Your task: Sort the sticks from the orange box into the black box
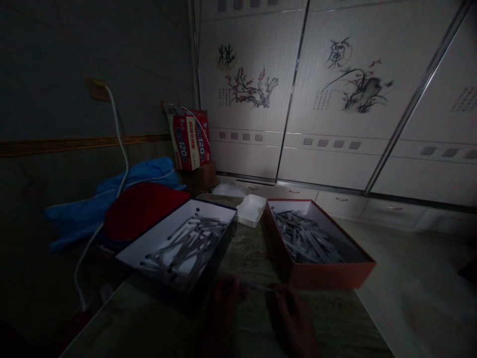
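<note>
Near the table's front, my left hand point(225, 298) and my right hand point(292, 313) are closed on the two ends of one thin pen point(257, 286). The scene is dark and the fingers are dim. To the left stands a dark-edged box point(130, 253) with a white inside, holding several pens point(197, 238). An orange-red box point(331, 276) on the right holds a heap of similar pens point(305, 236). Between the far ends of the boxes sits a small white tray point(252, 209).
Left of the boxes lie a red cushion-like item point(143, 206) and blue cloth point(149, 174). A white cable point(121, 144) hangs from the wall. Red and white cartons point(191, 141) stand behind the table point(249, 253), before sliding wardrobe doors point(253, 119).
</note>
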Motion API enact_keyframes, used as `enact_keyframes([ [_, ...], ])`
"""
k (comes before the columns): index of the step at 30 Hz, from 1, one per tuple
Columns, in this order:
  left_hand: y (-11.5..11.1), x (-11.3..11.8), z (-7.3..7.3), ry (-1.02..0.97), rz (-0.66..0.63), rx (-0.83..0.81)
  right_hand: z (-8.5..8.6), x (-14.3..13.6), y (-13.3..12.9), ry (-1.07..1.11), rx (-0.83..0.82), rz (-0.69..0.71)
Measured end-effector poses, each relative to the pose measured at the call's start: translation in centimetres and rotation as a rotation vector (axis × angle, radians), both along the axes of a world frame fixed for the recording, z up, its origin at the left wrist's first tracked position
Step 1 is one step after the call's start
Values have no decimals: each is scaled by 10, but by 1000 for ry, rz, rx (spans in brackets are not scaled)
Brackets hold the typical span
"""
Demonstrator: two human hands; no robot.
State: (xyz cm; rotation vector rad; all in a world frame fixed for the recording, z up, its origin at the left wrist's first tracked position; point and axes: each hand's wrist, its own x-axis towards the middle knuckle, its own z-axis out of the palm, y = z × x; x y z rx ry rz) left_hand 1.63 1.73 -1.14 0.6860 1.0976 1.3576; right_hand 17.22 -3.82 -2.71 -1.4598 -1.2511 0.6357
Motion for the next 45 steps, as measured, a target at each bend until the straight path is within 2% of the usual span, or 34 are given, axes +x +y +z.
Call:
enact_keyframes([
  [3,2,1,-4,-27,19,-15,1,2,-1,16,2,-64],
  [9,0,2,-5,11,-2,13,4,-6,-3,42,-7,79],
  [14,0,0,-5,160,-29,29,0,-5,1,-58,38,60],
  [18,1,0,-5,154,-38,54,14,-1,2,-157,15,115],
  [20,1,1,-5,92,-31,44,24,10,-3,-214,-23,148],
  [23,2,2,-5,24,-20,7,32,47,-17,-294,-73,149],
  [27,4,2,-10,7,-4,14,31,106,-40,-321,-133,-36],
  [29,3,2,-11,20,-14,26,33,114,-46,-285,-96,-128],
  [31,1,2,-8,48,-55,38,36,98,-44,-215,-35,-237],
  [33,-3,1,-1,81,-125,65,35,61,-36,-153,24,-321],
  [35,-9,0,9,124,-233,114,28,18,-26,-178,77,-209],
  [37,-15,0,16,142,-337,144,16,-18,-19,-212,105,-179],
  [39,-18,0,18,89,-424,131,7,-36,-18,-262,67,-152],
  [41,-18,1,13,-18,-492,82,7,-32,-16,-313,52,-167],
  [42,-17,2,9,-57,-520,61,14,-22,-14,-343,64,-183],
  [45,-12,6,-4,-93,-538,20,53,27,6,-531,64,-250],
])
